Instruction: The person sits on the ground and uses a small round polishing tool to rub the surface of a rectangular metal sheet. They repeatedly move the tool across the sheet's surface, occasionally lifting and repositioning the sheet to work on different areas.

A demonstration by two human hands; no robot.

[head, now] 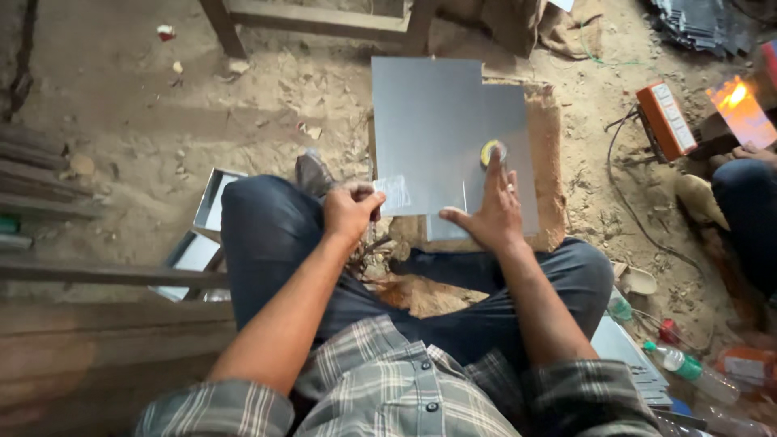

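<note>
Grey metal sheet [429, 129] is lying over sandy floor [146, 137]; left hand [350, 210] is clenching a clear strip [395, 193] at its near edge, right hand [490, 214] is pressing flat, released, beside a yellow-rimmed tape roll [493, 151].

A metal sheet [429, 129] lies on a board [550, 162] on the floor [162, 121], before the person's knees. A tape roll [492, 151] sits on the sheet's right part. Bottles [688, 368] lie at far right, a wooden frame [316, 20] behind the sheet.
</note>
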